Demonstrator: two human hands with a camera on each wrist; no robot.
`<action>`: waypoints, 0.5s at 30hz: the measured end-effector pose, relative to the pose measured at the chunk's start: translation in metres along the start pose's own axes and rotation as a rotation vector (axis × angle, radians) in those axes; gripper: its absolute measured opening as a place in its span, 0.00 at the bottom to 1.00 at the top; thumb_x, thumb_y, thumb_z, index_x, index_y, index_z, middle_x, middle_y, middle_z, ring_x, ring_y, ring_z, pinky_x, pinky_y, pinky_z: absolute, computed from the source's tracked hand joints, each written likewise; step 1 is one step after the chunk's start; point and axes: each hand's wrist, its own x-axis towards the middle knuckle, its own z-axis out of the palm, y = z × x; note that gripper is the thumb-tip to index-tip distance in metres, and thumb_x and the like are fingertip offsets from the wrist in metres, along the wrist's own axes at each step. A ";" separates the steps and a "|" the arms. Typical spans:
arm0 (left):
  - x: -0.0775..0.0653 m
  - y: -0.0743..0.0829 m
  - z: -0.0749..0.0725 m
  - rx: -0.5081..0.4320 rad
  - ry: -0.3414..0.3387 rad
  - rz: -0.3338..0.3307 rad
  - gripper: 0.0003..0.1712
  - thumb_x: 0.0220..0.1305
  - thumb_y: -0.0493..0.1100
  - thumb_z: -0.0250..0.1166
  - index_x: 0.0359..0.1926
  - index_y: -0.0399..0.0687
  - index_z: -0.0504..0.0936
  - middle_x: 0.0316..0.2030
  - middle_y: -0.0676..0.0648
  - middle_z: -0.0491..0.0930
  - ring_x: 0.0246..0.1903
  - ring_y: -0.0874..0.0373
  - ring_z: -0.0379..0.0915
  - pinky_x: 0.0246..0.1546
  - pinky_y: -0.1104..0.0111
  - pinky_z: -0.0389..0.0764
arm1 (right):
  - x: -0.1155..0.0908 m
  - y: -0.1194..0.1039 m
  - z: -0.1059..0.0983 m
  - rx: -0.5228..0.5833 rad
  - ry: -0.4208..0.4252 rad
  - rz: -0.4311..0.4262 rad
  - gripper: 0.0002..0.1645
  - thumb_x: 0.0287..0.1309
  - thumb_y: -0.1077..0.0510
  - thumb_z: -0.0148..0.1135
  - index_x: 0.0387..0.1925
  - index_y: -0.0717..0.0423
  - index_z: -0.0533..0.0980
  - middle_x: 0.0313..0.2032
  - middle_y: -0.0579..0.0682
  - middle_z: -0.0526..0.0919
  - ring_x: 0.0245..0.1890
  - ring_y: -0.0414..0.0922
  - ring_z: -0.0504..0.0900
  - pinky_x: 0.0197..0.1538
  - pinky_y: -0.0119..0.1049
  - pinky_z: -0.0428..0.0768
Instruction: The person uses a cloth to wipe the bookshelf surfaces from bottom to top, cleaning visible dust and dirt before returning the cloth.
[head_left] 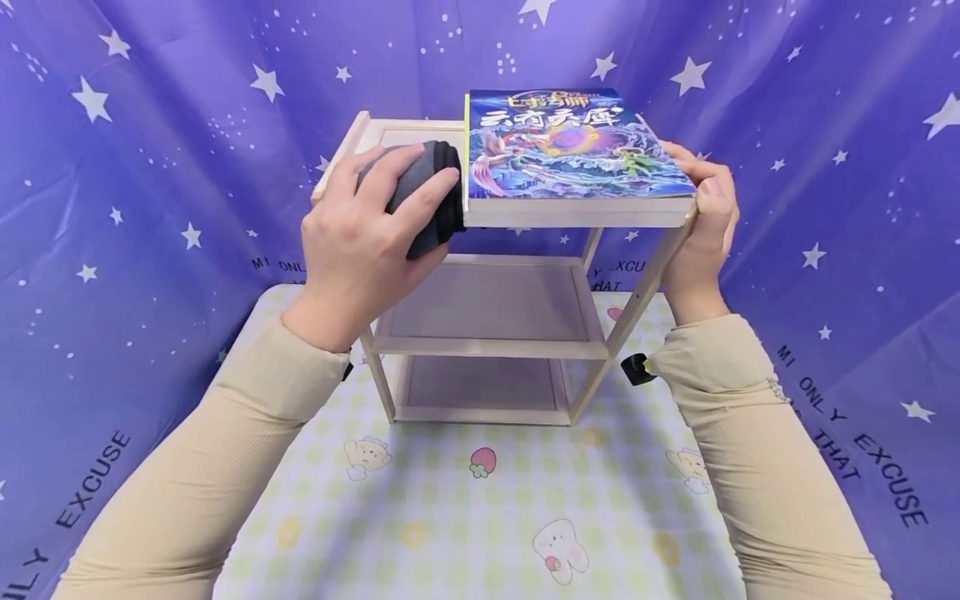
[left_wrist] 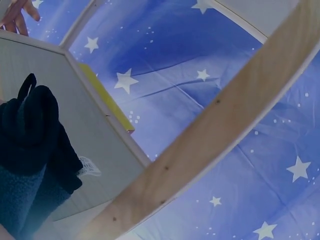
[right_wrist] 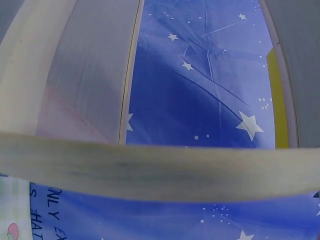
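Observation:
My left hand (head_left: 352, 229) holds a bundled dark grey-blue cloth (head_left: 447, 204) with black edging, at the left part of the top tier. In the left wrist view the cloth (left_wrist: 37, 145) shows a small loop, a fuzzy part and a white label. Right of it a blue illustrated book (head_left: 570, 146) lies flat on the pale wooden three-tier shelf (head_left: 487, 347). My right hand (head_left: 701, 225) grips the shelf's right side by the book's near corner. The left wrist view catches some of the right hand's fingers (left_wrist: 22, 20) at the board's edge.
The shelf stands on a table with a green-and-white checked cloth (head_left: 450, 517) printed with cartoon figures. Purple star-patterned curtains (head_left: 187, 167) enclose the back and sides. A slanted wooden post (left_wrist: 200, 125) crosses the left wrist view. A wooden bar (right_wrist: 160, 172) spans the right wrist view.

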 end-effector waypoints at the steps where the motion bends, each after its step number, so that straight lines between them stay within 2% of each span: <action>1: -0.001 0.001 0.000 -0.001 0.006 -0.002 0.25 0.55 0.50 0.69 0.56 0.61 0.80 0.56 0.45 0.80 0.56 0.42 0.75 0.43 0.42 0.81 | -0.002 0.000 -0.001 -0.002 -0.003 0.005 0.21 0.59 0.51 0.42 0.39 0.57 0.79 0.52 0.56 0.83 0.60 0.53 0.75 0.59 0.34 0.72; 8: 0.001 0.004 0.004 -0.022 0.046 -0.009 0.20 0.55 0.47 0.69 0.51 0.58 0.83 0.55 0.45 0.81 0.56 0.42 0.75 0.44 0.42 0.81 | 0.001 -0.003 -0.002 0.013 -0.017 -0.011 0.21 0.60 0.51 0.41 0.39 0.57 0.78 0.53 0.58 0.83 0.59 0.54 0.76 0.59 0.35 0.72; 15: 0.001 0.003 -0.002 -0.014 0.021 0.012 0.17 0.56 0.46 0.69 0.49 0.56 0.82 0.56 0.44 0.80 0.56 0.41 0.74 0.43 0.42 0.82 | 0.000 -0.004 -0.001 0.007 -0.021 0.003 0.20 0.60 0.51 0.43 0.38 0.56 0.78 0.52 0.57 0.83 0.58 0.53 0.76 0.57 0.35 0.73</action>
